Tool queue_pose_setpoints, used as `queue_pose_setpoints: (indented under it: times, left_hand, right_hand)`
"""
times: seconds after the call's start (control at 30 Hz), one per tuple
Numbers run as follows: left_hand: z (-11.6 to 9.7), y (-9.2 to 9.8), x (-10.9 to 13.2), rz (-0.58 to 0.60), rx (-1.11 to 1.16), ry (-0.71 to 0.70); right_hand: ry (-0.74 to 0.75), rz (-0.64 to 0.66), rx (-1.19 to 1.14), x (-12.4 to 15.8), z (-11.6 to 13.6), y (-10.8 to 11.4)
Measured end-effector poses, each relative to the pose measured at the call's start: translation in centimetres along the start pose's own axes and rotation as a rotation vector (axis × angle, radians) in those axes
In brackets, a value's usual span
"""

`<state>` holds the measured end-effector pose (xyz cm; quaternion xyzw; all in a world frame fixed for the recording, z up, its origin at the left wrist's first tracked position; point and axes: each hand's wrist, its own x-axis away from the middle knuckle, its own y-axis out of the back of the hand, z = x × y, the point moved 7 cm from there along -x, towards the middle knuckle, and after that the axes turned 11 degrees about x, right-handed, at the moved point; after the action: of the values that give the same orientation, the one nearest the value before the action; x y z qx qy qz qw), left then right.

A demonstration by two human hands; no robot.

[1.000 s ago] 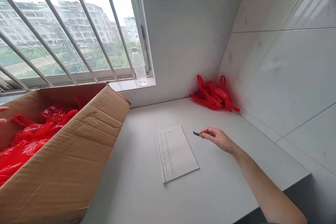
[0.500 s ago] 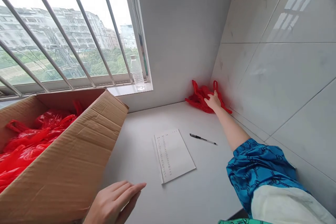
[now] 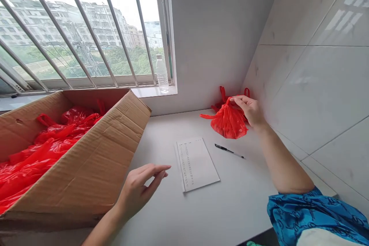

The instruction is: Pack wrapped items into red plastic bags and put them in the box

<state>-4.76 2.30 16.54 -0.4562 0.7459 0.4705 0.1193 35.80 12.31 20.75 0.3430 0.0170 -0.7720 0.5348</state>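
My right hand (image 3: 250,108) pinches the top of a small red plastic bag (image 3: 228,123) and holds it just above the white counter (image 3: 201,207), close to the back right corner. More red bags (image 3: 222,95) lie behind it against the wall. My left hand (image 3: 141,186) hovers over the counter beside the cardboard box (image 3: 83,173), fingers stretched out and holding nothing. A printed sheet of paper (image 3: 197,162) lies between my hands, and a black pen (image 3: 230,151) lies just right of it.
The open cardboard box at the left is filled with several red plastic bags (image 3: 43,146). A clear plastic bottle (image 3: 163,75) stands on the window sill by the barred window (image 3: 72,34). Tiled wall (image 3: 317,65) bounds the counter on the right.
My right hand let go of the pen, reached to the red bags in the corner and lifted one toward me. My left hand came in beside the box and rose slightly.
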Motion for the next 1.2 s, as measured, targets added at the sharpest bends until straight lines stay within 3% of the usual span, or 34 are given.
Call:
queue_pose_setpoints:
  times: [0.17, 0.23, 0.3, 0.4, 0.5, 0.6, 0.8, 0.97, 1.03, 1.2]
  left_hand:
    - [1.4, -0.6, -2.6, -0.236, 0.129, 0.183]
    - [2.7, -1.8, -3.0, -0.218, 0.09, 0.271]
    - [4.0, -3.7, -2.8, -0.09, 0.022, 0.337]
    - [5.8, -5.8, -1.5, 0.046, -0.047, 0.379]
    - [7.0, -6.3, -0.2, 0.008, -0.098, 0.418]
    - [7.9, -6.5, 0.3, -0.013, -0.11, 0.471]
    - [8.4, -7.4, 0.2, -0.038, -0.031, 0.494]
    - [7.5, -7.3, -0.1, -0.05, 0.067, 0.446]
    - [7.5, -5.8, -0.1, -0.108, 0.111, 0.433]
    - [9.7, -0.6, 1.1, -0.377, 0.228, 0.514]
  right_hand:
    - [-0.04, 0.299, -0.096, 6.0, 3.2, -6.9]
    - [-0.037, 0.463, -0.061, 8.6, 3.2, -10.1]
    - [-0.006, 0.554, -0.017, 11.0, 3.0, -12.6]
    - [0.066, 0.405, 0.045, 13.3, 3.1, -13.9]
    - [0.147, 0.231, 0.09, 14.6, 3.5, -14.2]
    - [0.167, 0.304, 0.098, 15.3, 3.6, -16.0]
    - [0.007, 0.454, 0.108, 16.2, 2.8, -19.2]
    - [-0.01, 0.428, 0.087, 15.9, 3.3, -18.8]
    - [-0.019, 0.395, 0.103, 15.2, 2.9, -17.2]
    - [-0.169, 0.25, 0.126, 13.0, -0.3, -11.1]
